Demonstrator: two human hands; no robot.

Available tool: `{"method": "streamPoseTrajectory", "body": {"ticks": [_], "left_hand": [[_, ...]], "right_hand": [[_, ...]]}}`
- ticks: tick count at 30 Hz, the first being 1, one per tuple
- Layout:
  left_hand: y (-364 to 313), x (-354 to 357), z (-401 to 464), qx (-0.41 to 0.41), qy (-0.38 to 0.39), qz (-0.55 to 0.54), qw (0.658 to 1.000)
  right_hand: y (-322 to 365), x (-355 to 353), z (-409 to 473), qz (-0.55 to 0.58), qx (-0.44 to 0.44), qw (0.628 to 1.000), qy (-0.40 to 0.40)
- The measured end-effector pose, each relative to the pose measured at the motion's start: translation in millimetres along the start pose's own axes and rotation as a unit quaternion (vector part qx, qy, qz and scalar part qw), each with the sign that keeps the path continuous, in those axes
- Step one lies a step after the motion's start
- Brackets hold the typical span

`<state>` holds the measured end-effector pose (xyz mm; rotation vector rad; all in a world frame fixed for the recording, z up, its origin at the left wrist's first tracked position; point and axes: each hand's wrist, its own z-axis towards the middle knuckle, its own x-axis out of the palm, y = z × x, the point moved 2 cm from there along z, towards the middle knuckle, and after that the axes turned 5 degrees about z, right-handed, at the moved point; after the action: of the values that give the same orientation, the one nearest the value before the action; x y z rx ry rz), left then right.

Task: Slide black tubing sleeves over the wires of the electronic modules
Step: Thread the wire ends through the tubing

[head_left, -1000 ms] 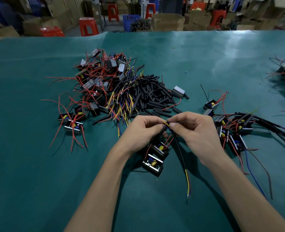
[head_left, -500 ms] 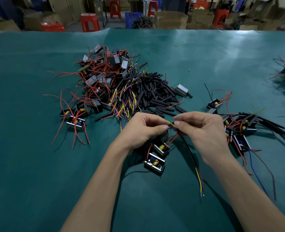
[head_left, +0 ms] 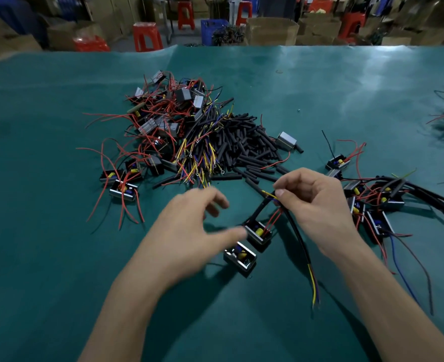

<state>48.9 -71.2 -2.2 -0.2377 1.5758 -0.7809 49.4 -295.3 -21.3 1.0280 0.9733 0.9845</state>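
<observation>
Workshop floor behind: red stools [head_left: 145,36], cardboard boxes [head_left: 271,30], a blue crate [head_left: 213,28] past the far edge of the green table mat [head_left: 59,257]. Everything below is placed relative to the heap of black sleeves [head_left: 244,150] in the middle of the mat.

Near side of the heap, a little right: my right hand [head_left: 317,205] pinches the wires of one module [head_left: 258,232] between thumb and fingertips, just where yellow and red strands meet. A long black sleeve [head_left: 298,239] hangs from that pinch toward me, yellow wire ends [head_left: 313,286] poking out of its low end. I hold the bundle up off the mat so a sleeve can ride along it, I judge.

Near side of the heap, left of that pinch: my left hand [head_left: 189,231], fingers spread, holding nothing, blurred. Likely heading for a fresh sleeve.

A second module [head_left: 239,256] sits on the mat just nearer than the held one, touching or almost; cannot tell which.

Left of the heap: tangle of unsleeved modules with red wires [head_left: 163,121]. Right of it, well apart: modules with sleeved leads [head_left: 377,202], apparently the done pile.

Writing: none readable anywhere; module faces too small.
</observation>
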Motion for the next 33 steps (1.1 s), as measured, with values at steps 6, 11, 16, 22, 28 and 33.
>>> {"method": "streamPoseTrajectory", "body": {"ticks": [6, 11, 16, 22, 28, 33], "left_hand": [[-9, 43, -58, -0.019, -0.038, 0.011, 0.999], [-14, 41, -48, -0.007, -0.059, -0.025, 0.998], [-28, 52, -45, -0.032, -0.089, -0.002, 0.995], [-26, 48, -34, -0.022, -0.084, -0.068, 0.994], [-22, 45, -27, 0.000, -0.051, -0.115, 0.992], [-19, 47, -27, 0.000, -0.029, -0.129, 0.991]], "right_hand": [[0, -2, 2, 0.031, 0.008, 0.999, 0.007], [-1, -6, 3, 0.027, 0.014, 0.999, 0.013], [-2, -6, 4, 0.028, 0.012, 0.999, 0.011], [1, -7, 4, 0.058, 0.019, 0.998, 0.004], [-2, -8, 4, 0.051, 0.038, 0.998, 0.006], [-2, -8, 4, 0.051, 0.039, 0.998, 0.005]]}}
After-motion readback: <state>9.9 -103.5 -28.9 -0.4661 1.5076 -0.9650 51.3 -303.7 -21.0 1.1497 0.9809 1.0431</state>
